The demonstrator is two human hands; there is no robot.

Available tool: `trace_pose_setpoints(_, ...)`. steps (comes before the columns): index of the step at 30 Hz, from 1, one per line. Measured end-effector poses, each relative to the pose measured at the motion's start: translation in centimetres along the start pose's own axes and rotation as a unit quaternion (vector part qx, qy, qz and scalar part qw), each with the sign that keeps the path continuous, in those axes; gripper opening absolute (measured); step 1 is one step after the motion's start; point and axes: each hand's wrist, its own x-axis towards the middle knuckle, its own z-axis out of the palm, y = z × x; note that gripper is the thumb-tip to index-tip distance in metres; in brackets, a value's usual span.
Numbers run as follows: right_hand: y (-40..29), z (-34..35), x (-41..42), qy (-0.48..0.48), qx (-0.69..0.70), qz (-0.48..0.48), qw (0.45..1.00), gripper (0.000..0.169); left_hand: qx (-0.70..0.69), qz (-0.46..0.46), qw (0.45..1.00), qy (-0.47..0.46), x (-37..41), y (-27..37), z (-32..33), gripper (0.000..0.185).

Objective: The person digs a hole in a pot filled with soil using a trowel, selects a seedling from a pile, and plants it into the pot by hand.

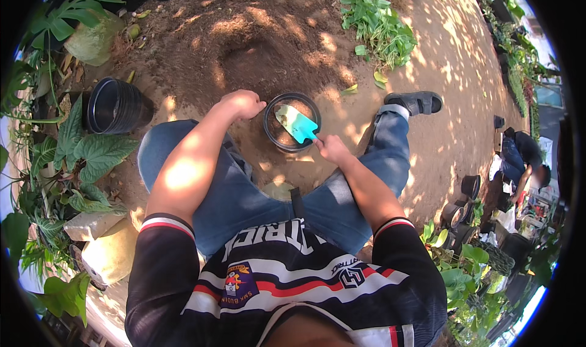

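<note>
My right hand (333, 149) grips the handle of a turquoise garden trowel (300, 123), whose soil-smeared blade lies over a round black plastic plant pot (316, 108). Brown soil (284, 136) shows inside the pot, around the blade. My left hand (245, 104) is at the pot's left side, fingers curled; whether it touches the rim or holds anything, I cannot tell. The pot stands on the ground between my legs. Beyond it lies a heap of loose dark soil (256, 49) with a shallow hollow.
Nested black pots (114, 106) lie on their side at the left, near leafy plants (103, 152) and pale stones (110, 251). Uprooted green plants (380, 31) lie at the upper right. Another person (524, 159) bends among pots and plants at the far right.
</note>
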Motion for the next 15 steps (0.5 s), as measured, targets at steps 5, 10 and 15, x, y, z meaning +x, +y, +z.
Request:
trace_pose_setpoints(5, 0.5, 1.5, 0.3, 0.045, -0.012, -0.026, 0.999, 0.028, 0.000, -0.008, 1.000, 0.000, -0.1, 0.0, 0.1, 0.045)
trace_pose_setpoints(10, 0.1, 0.5, -0.8, 0.030, 0.004, -0.074, 0.997, 0.026, 0.028, -0.063, 0.998, -0.015, -0.2, 0.2, -0.1, 0.050)
trace_pose_setpoints(15, -0.3, 0.5, -1.0, 0.034, -0.034, -0.076, 0.996, 0.027, 0.017, -0.050, 0.999, -0.013, 1.0, -0.9, 0.6, 0.052)
